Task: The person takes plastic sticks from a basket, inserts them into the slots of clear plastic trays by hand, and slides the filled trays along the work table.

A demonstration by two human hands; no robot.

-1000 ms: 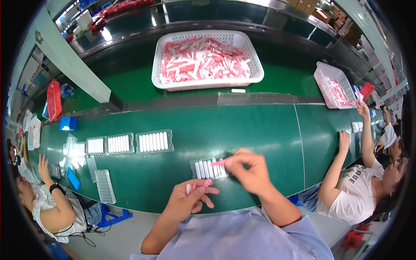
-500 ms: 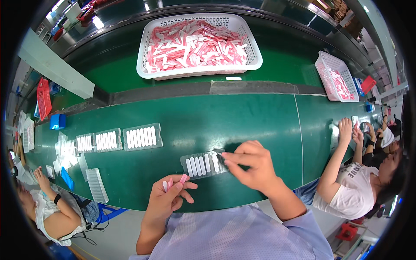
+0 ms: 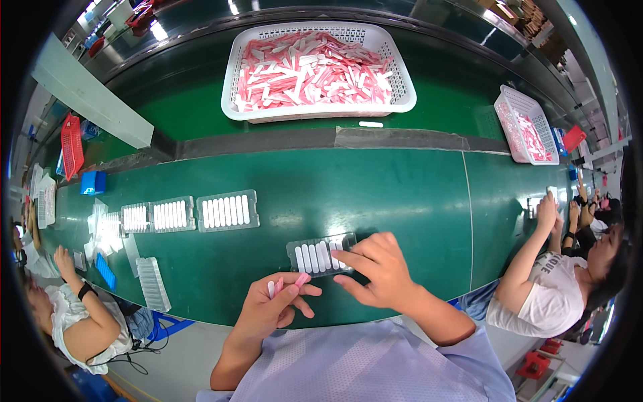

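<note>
My left hand (image 3: 268, 307) is closed round a few small pink-and-white strips (image 3: 303, 279), round-ended like mini nail files, in front of a clear plastic tray. The tray (image 3: 291, 248) lies on the green table and holds a row of white strips (image 3: 313, 258) in its slots. My right hand (image 3: 382, 268) is over the tray's right end. Its index fingertip is on or just above a strip there, with the thumb apart from it; nothing shows pinched between them. The fingers hide part of that end.
A white basket (image 3: 406, 100) heaped with pink-and-white strips stands behind a dark ledge, a loose white strip (image 3: 371, 124) before it. Left are several filled trays (image 3: 228, 211), an empty clear tray (image 3: 153, 285) and a blue box (image 3: 93, 183). Co-workers sit on both sides, a smaller basket (image 3: 529, 127) at right.
My right thumb and index finger have parted, and the index finger now reaches onto the strips at the tray's right end. My left hand keeps its strips. The whole view has shifted slightly.
</note>
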